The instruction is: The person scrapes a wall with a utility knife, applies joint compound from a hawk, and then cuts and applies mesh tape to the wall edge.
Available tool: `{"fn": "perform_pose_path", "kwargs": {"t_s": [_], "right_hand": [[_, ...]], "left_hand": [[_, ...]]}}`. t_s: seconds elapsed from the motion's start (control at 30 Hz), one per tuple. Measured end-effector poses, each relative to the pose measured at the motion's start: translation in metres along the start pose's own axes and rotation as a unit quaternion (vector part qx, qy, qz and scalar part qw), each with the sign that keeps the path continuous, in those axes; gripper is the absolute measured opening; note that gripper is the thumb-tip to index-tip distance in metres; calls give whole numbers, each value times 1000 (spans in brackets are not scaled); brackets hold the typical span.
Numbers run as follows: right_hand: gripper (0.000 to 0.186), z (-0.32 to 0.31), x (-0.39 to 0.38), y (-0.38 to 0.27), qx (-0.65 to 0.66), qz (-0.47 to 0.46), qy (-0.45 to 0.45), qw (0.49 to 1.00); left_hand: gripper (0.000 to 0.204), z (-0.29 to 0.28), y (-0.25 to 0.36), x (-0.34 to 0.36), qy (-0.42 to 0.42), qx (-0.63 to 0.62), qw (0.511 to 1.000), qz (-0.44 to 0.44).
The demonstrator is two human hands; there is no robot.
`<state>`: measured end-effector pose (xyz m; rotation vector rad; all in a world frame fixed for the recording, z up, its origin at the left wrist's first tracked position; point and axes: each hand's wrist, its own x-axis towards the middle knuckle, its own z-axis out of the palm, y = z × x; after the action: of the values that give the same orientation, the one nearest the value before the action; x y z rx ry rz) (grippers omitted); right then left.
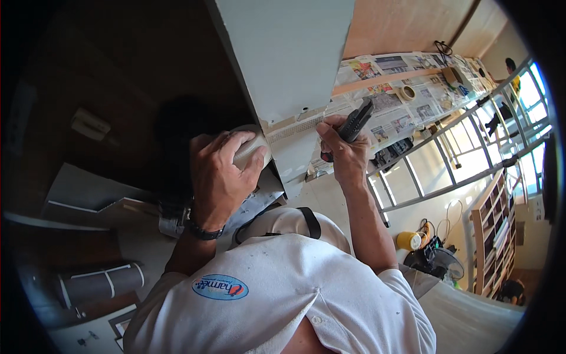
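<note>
My left hand (227,168) is closed around a pale roll of tape (250,150) at the left edge of a white panel (289,59). A strip of mesh tape (298,128) runs across the panel's lower part, from beside the roll toward my right hand. My right hand (348,147) grips a black utility knife (357,121), which points up and to the right; its blade cannot be made out. The fingertips of this hand are close to the panel's right edge, by the strip's end. Chipped, rough patches show along that edge.
Newspaper (383,109) covers a long surface at the right, with another tape roll (407,92) on it. A metal ladder (436,159) slants across the right side. Below it are a fan (445,262), a yellow container (408,240) and a wooden rack (492,236). Another person (512,79) is far right.
</note>
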<state>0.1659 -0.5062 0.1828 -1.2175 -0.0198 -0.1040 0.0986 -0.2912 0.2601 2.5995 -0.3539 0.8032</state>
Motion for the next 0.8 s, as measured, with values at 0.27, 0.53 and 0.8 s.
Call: {"fn": "perform_pose_path", "kwargs": {"t_s": [0.27, 0.53, 0.8], "right_hand": [[13, -3, 12, 1, 35, 25, -15, 999], [14, -6, 15, 3, 39, 14, -38, 998], [17, -10, 16, -1, 33, 34, -53, 997]], "left_hand": [[23, 13, 18, -9, 59, 82, 995, -21], [23, 25, 24, -13, 97, 126, 986, -48], [21, 29, 28, -14, 116, 134, 982, -60]]}}
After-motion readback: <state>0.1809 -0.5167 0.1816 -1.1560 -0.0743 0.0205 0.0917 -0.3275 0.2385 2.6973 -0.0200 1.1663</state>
